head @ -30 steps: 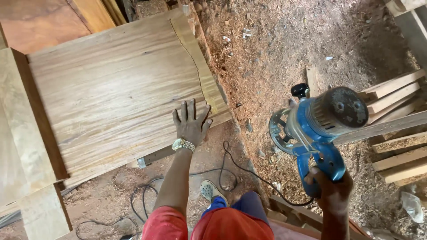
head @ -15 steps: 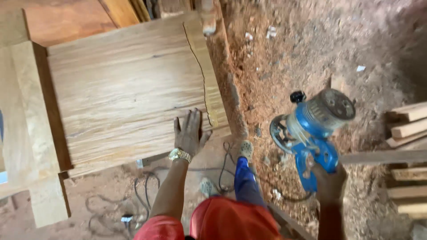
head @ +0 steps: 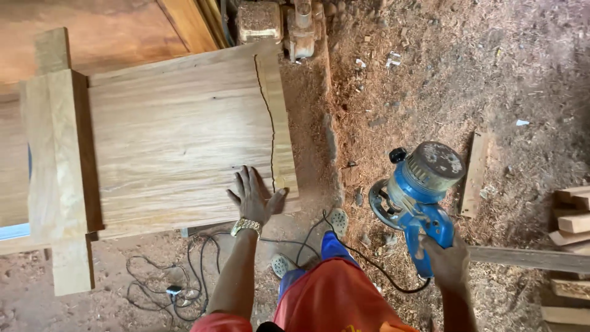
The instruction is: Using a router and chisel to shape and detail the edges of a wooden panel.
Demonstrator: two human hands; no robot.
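Hanging at the person's right side, the blue power router (head: 418, 197) is held out over the sawdust-strewn dirt floor (head: 430, 74), well clear of the wood, its round grey motor cap tilted up and its metal base ring facing left. The right hand (head: 448, 264) is closed tight around the router's blue handle at the lower end. A black power cord (head: 344, 252) runs from the tool past the person's sandalled feet to a loose tangle on the ground on the left. The left hand (head: 253, 198) lies flat and open, fingers spread, on the near right corner of a broad pale wooden panel (head: 178, 135), a gold-coloured watch (head: 246, 226) at the wrist. A thin dark wavy line runs down the panel near its right edge. The panel rests on a plank worktop (head: 52, 154) whose boards stick out on the left. A short thin wooden strip (head: 474, 175) lies on the floor just right of the router, and stacked timber offcuts (head: 571, 221) sit at the far right edge.
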